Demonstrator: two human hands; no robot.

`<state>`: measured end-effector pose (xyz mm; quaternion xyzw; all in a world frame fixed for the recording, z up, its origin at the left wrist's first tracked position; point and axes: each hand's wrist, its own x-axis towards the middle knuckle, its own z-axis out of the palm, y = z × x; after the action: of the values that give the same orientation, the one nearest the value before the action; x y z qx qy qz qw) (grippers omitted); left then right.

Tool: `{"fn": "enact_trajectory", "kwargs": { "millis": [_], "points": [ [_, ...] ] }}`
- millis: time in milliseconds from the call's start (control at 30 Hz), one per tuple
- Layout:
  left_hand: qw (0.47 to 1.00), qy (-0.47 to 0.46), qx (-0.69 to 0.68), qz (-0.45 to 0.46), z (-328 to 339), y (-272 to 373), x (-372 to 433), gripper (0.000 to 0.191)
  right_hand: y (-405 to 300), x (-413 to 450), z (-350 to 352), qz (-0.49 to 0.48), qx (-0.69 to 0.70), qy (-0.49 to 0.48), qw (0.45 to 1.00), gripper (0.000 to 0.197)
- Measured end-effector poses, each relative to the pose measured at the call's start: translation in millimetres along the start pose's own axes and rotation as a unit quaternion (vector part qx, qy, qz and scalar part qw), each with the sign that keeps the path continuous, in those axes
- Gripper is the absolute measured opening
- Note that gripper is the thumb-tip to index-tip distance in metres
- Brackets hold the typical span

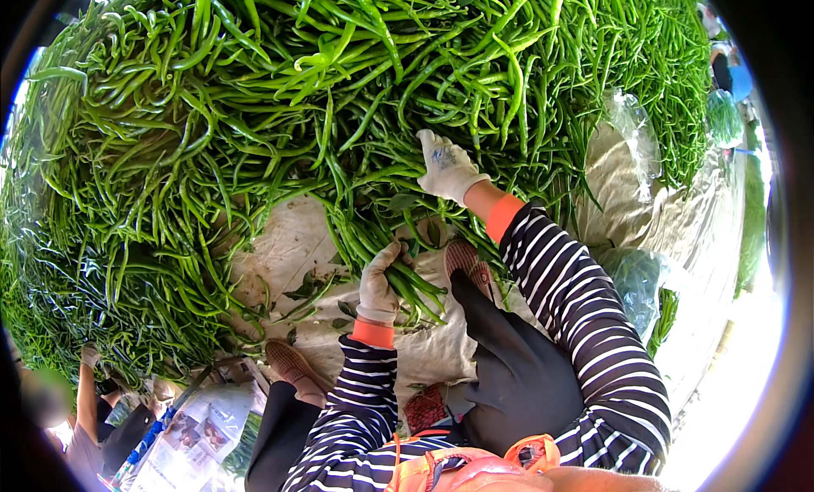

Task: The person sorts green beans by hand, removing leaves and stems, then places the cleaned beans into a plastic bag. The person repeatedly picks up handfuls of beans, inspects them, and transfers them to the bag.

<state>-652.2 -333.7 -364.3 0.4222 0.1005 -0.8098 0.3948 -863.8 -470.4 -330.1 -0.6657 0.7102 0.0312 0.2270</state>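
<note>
My left hand (379, 285), in a white work glove, is closed around a bunch of long green chili peppers (413, 282). The peppers stick out of the grip both above and below it. Farther forward, my right hand (448, 168), also gloved and with a blue mark on its back, rests against the front of a large heap of green chili peppers (305, 98). Its fingers curl down among the peppers, so their tips are hidden and I cannot see whether they grip any. Loose dark leaves (308, 285) lie on the pale ground sheet (289, 238) by my left hand.
My shoes (461, 257) stand on the sheet under the heap's edge. Clear plastic bags (633, 136) lie to the right, one (636, 288) with peppers in it. At lower left are a newspaper-covered bundle (197, 435) and another person (89, 416), one gloved hand at the heap.
</note>
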Motion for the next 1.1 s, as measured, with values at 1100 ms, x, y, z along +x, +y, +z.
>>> {"fn": "enact_trajectory", "kwargs": {
  "millis": [1100],
  "points": [
    [0.982,-0.087,0.135,0.103,115.5,96.0,-74.9,0.035,43.3,-65.8,-157.9,-0.088,0.833,-0.064,0.542,0.057]
  ]
}}
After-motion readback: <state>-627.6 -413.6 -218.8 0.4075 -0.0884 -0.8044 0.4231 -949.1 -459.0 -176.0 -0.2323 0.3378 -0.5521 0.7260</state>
